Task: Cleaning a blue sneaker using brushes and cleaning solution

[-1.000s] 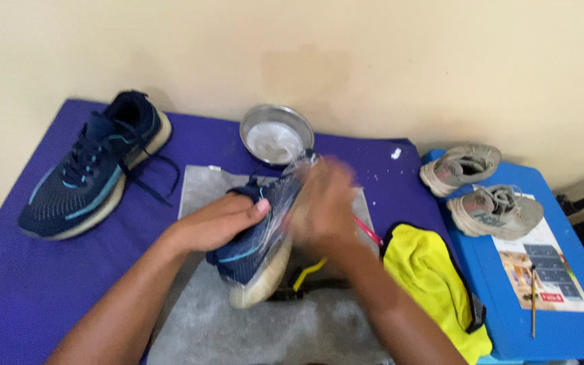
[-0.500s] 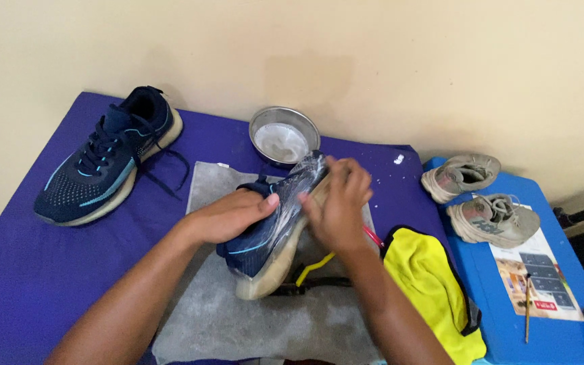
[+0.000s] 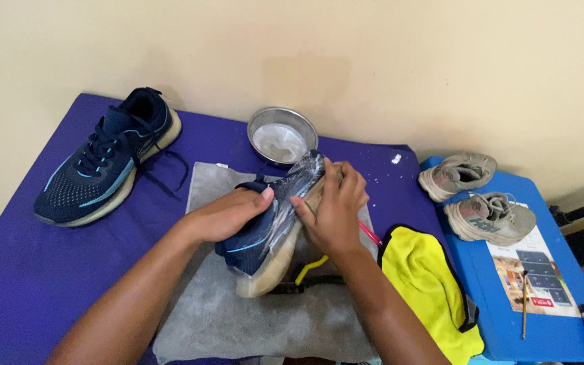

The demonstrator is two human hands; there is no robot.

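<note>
On the purple table point(image 3: 28, 284), over a grey towel point(image 3: 238, 318), the left hand point(image 3: 228, 215) grips a soapy navy running shoe point(image 3: 265, 233) tilted on its side. The right hand point(image 3: 332, 209) closes its fingers against the sole, what they hold hidden. The wet upper could slip from the grip, and the steel bowl point(image 3: 282, 135) just behind could get knocked.

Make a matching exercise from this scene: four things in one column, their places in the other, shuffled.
Things:
1. metal bowl
2. yellow cloth
3. spare navy shoe
4. grey shoes

Places:
A. on the blue table, right
B. far left on the purple cover
C. against the wall, behind the hands
D. beside the right forearm

Pairs: 1-C, 2-D, 3-B, 4-A
</note>
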